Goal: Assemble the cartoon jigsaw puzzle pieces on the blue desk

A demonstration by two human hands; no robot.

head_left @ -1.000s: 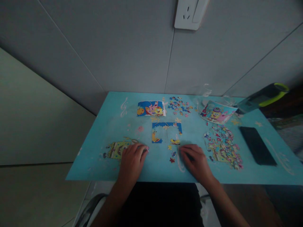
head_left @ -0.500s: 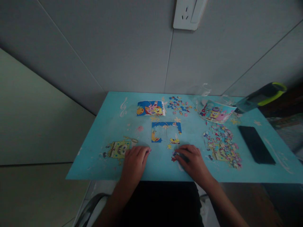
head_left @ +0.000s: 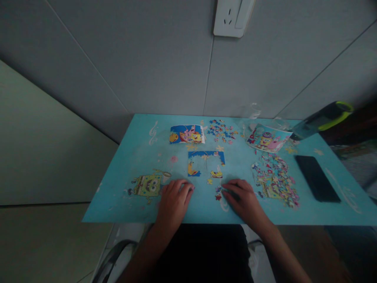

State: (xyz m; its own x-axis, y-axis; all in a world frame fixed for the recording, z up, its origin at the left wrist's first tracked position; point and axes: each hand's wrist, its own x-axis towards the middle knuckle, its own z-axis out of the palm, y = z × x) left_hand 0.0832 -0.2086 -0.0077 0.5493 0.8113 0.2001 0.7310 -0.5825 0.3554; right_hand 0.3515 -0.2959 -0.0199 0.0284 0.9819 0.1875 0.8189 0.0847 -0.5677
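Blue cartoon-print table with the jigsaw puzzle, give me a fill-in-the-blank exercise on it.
1. The flat black phone lies near the table's ____ end.
2. The big heap of loose puzzle pieces lies to the ____ of the right hand.
3. The left hand rests flat on the blue table beside a printed ____ cartoon figure.

Missing: right; right; yellow

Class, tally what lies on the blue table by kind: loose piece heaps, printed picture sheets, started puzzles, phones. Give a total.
Piece heaps: 2
Picture sheets: 2
Started puzzle: 1
Phone: 1
Total: 6
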